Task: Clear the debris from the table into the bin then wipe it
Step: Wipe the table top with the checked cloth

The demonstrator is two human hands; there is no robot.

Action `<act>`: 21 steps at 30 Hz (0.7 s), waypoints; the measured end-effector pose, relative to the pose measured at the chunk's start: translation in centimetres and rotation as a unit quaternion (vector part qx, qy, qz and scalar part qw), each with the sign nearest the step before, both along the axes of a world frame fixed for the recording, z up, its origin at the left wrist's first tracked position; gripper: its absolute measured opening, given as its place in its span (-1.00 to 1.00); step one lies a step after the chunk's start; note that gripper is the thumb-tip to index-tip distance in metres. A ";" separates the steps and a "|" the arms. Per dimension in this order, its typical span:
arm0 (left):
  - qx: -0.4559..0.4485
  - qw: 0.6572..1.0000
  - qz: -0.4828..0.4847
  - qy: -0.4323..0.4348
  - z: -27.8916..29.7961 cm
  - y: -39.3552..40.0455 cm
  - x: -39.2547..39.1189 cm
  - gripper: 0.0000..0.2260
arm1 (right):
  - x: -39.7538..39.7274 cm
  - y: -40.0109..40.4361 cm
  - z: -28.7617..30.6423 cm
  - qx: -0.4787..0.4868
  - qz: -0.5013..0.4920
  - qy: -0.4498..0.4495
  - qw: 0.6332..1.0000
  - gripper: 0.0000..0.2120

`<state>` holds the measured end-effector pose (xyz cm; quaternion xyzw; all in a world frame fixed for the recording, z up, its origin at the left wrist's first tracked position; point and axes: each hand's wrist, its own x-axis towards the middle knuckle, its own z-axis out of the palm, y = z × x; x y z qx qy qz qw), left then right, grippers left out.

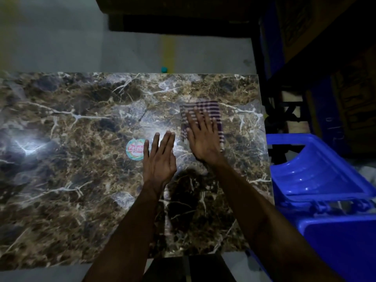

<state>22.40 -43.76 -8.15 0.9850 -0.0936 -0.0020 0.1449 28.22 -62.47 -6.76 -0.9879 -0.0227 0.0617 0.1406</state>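
From my head camera, looking down, my right hand [203, 137] lies flat with straight, spread fingers pressing a purple-and-white striped cloth [205, 112] onto the marbled bench [71, 180], toward its far right part. I am not gripping the cloth; my palm and fingers simply bear down on it. My left hand [159, 157] hovers or rests just beside it, fingers straight and together, holding nothing; I cannot tell whether it touches the surface. Its fingertips sit right next to a round sticker [135, 149] with red lettering, which looks stuck to the bench rather than loose.

I see no loose debris on the bench, so I judge the clearing done and the wiping step in hand. No bin is clearly identifiable; a blue plastic chair [317, 180] stands just off the right edge of the bench.

The next move calls for sliding the cloth under steady flat pressure across the unwiped stretch to my left and near edge, keeping the cloth from bunching, and lifting my left hand out of the path.
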 end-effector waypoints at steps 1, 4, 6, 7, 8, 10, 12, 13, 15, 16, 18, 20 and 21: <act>-0.001 1.000 -0.003 0.004 0.1 0.0 0.0 -0.43 | -1.3 -0.1 0.1 -0.003 0.030 -0.007 1.000 -0.46; -0.002 1.000 -0.002 0.011 0.2 0.1 0.1 -0.44 | -5.3 -2.9 0.6 -0.003 0.064 0.015 0.998 -0.45; 0.002 1.000 0.000 0.015 0.1 0.0 0.1 -0.47 | -7.1 -6.1 0.8 -0.007 0.026 0.042 0.999 -0.45; 0.002 1.000 0.001 0.015 0.1 0.0 0.1 -0.48 | -7.3 -7.7 1.0 -0.008 -0.004 0.040 0.999 -0.45; 0.001 1.000 0.001 0.014 0.1 0.0 0.1 -0.48 | -7.0 -9.0 1.0 -0.010 -0.040 0.038 0.998 -0.45; -0.003 1.000 0.001 0.012 0.1 -0.1 0.2 -0.49 | -4.7 -10.6 0.8 -0.016 -0.121 0.036 0.992 -0.44; 0.001 1.000 0.002 0.008 0.3 -0.3 0.0 -0.49 | -1.4 -10.5 0.4 -0.015 -0.171 0.029 0.985 -0.43; 0.004 1.000 0.004 0.009 0.4 -0.4 0.0 -0.49 | 0.1 -10.1 0.1 -0.015 -0.176 0.027 0.984 -0.42; 0.013 1.000 0.006 0.009 0.5 -0.3 0.0 -0.49 | 1.4 -8.7 -0.2 -0.014 -0.150 0.028 0.988 -0.42; 0.023 1.000 0.002 0.008 0.6 -0.2 0.3 -0.50 | 1.1 -8.1 -0.3 -0.013 -0.122 0.030 0.992 -0.43; 0.047 0.999 -0.015 0.002 1.1 -0.3 1.3 -0.52 | -0.9 -7.8 -0.2 -0.002 -0.051 0.031 0.998 -0.45; 0.059 0.998 0.007 0.005 1.8 -1.2 2.2 -0.63 | -4.0 -8.7 0.3 0.007 -0.014 0.029 0.999 -0.46; 0.061 0.997 0.037 0.008 2.1 -2.0 2.5 -0.69 | -5.5 -9.7 0.4 0.010 -0.019 0.026 0.999 -0.47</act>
